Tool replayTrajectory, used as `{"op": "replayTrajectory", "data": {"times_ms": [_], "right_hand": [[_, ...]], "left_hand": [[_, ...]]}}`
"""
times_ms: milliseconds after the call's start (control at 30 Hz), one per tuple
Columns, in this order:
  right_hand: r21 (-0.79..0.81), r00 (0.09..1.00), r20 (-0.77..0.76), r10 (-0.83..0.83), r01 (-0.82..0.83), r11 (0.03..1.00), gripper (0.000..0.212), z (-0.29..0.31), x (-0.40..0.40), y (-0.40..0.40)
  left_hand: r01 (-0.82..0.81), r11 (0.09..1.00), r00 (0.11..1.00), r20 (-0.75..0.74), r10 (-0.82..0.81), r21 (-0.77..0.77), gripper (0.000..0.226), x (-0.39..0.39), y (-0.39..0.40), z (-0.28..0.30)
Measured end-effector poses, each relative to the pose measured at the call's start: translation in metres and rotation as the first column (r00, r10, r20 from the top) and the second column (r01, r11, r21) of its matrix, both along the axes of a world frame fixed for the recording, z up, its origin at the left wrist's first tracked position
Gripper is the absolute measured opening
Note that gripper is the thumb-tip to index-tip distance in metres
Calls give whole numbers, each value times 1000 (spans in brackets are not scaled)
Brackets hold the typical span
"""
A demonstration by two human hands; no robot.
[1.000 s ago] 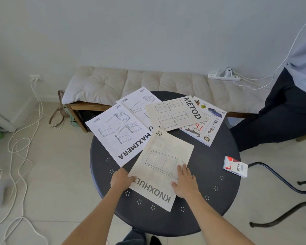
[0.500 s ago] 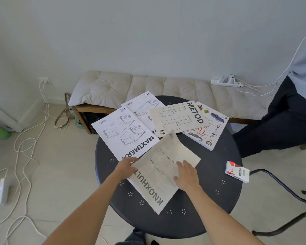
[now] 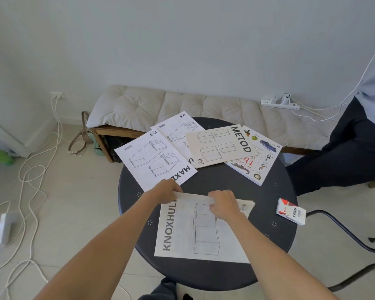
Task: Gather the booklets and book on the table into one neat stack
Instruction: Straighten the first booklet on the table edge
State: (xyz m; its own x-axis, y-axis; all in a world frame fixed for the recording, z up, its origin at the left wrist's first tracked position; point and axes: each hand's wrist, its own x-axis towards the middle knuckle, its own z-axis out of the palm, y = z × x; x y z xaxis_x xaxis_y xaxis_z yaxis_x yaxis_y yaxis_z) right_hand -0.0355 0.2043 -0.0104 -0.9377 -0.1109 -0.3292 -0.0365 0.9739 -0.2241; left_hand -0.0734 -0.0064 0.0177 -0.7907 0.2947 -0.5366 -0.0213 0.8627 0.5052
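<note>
The KNOXHULT booklet [image 3: 200,228] has swung round square to the person and slid nearer, off the MAXIMERA booklet [image 3: 155,158]. Left hand [image 3: 168,191] pinches its far left corner, fingers closed on the paper; right hand [image 3: 223,204] grips the far edge, fingers curled over it. Beyond the fingertips lie MAXIMERA, another booklet [image 3: 178,128], METOD [image 3: 219,146] and the book [image 3: 261,156], overlapping across the table [image 3: 266,239].

Single head-worn wide-angle view, looking forward and steeply down from above the near rim of the round table [image 3: 204,276]. Close over both hands gripping the KNOXHULT booklet [image 3: 195,230]; forearms entering from the bottom edge. Beyond the grip, bench [image 3: 182,105] and wall. No second view for overlap.
</note>
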Motion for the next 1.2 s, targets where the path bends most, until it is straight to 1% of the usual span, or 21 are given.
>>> {"op": "replayTrajectory", "data": {"times_ms": [33, 67, 100, 167, 200, 233, 267, 300, 400, 500, 567, 633, 700, 767, 800, 833, 900, 933, 1067, 1133, 1200], "right_hand": [[-32, 999, 34, -39, 40, 999, 16, 0, 1, 2], [-59, 995, 66, -79, 83, 995, 15, 1, 2, 5], [-79, 989, 92, -118, 125, 989, 20, 2, 3, 8], [-85, 970, 130, -204, 216, 973, 29, 4, 7, 17], [-87, 957, 143, -253, 267, 960, 30, 5, 9, 21], [-96, 941, 153, -303, 319, 943, 27, 4, 11, 26], [-105, 922, 160, -353, 372, 922, 18, 2, 13, 31], [-120, 899, 171, -404, 426, 897, 11, 1, 16, 37], [-177, 785, 245, -569, 613, 770, 12, -4, 24, 53], [-245, 676, 320, -663, 736, 632, 12, -7, 34, 59], [-274, 602, 378, -703, 798, 536, 19, -12, 41, 59], [-296, 545, 411, -731, 838, 458, 18, -17, 47, 53], [-310, 495, 430, -754, 866, 392, 15, -24, 54, 49], [-310, 459, 441, -771, 884, 349, 17, -29, 60, 46], [-305, 455, 440, -774, 887, 348, 17, -30, 64, 45], [-304, 458, 431, -777, 885, 353, 17, -32, 67, 44], [-308, 474, 422, -773, 876, 370, 17, -33, 72, 43], [-313, 484, 423, -766, 871, 378, 19, -34, 73, 42], [-321, 525, 419, -741, 849, 420, 25, -34, 71, 39], [-325, 551, 403, -731, 833, 448, 26, -36, 68, 38], [-316, 579, 394, -714, 815, 486, 26, -38, 66, 36]], "left_hand": [[-27, 1000, 1000, -12, 28, 10, 29, 0, 2, 0], [-81, 996, 996, -33, 82, 28, 25, 1, 3, -4], [-155, 986, 986, -50, 158, 58, 23, 2, 3, -8], [-325, 939, 944, -20, 329, 110, 33, 11, -3, -16], [-387, 914, 921, 12, 389, 119, 40, 16, -7, -21], [-435, 894, 900, 42, 433, 109, 44, 23, -10, -26], [-470, 879, 882, 63, 467, 76, 45, 30, -13, -31], [-497, 867, 866, 77, 494, 34, 43, 38, -15, -36], [-542, 840, 828, 149, 541, -39, 29, 58, -12, -47], [-615, 788, 763, 258, 593, 6, 30, 69, 5, -55], [-650, 759, 734, 294, 612, 41, 31, 70, 19, -60], [-648, 756, 741, 299, 601, 88, 30, 71, 33, -60], [-640, 763, 755, 268, 599, 95, 24, 71, 43, -60], [-638, 766, 757, 252, 603, 85, 27, 71, 48, -59], [-637, 767, 758, 245, 604, 78, 19, 70, 49, -61], [-631, 773, 763, 235, 602, 67, 21, 70, 48, -64], [-613, 789, 780, 196, 595, 42, 37, 69, 48, -65], [-614, 789, 778, 194, 597, 36, 38, 69, 48, -67], [-659, 749, 745, 191, 639, 69, 21, 70, 49, -74], [-665, 743, 744, 161, 648, 81, 25, 72, 50, -76], [-624, 779, 781, 100, 617, 66, 28, 73, 48, -76]]}}
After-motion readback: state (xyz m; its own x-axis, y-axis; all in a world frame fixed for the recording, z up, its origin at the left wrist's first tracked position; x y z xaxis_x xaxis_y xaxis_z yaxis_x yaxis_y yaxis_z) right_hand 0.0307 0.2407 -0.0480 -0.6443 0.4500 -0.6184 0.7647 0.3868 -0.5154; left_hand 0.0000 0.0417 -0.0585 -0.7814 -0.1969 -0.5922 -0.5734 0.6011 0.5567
